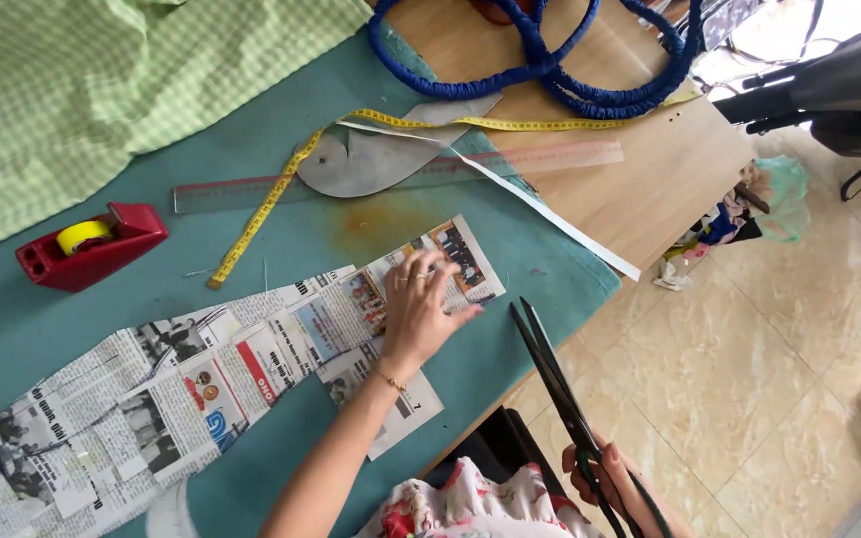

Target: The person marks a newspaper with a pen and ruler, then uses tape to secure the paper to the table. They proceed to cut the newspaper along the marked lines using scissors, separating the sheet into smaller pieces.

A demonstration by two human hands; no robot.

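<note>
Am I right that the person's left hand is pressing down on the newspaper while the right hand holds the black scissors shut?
Not quite: in the head view the black scissors are open, their blades spread apart, not shut. The rest holds: the left hand lies flat on the newspaper on the teal table cover, and the right hand grips the scissor handles.

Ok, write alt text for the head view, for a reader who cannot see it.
A person's left hand presses flat on a long strip of cut newspaper on a teal-covered table, while the right hand holds long black scissors open beyond the table edge. A red tape dispenser, yellow measuring tape and clear plastic ruler lie nearby.
</note>
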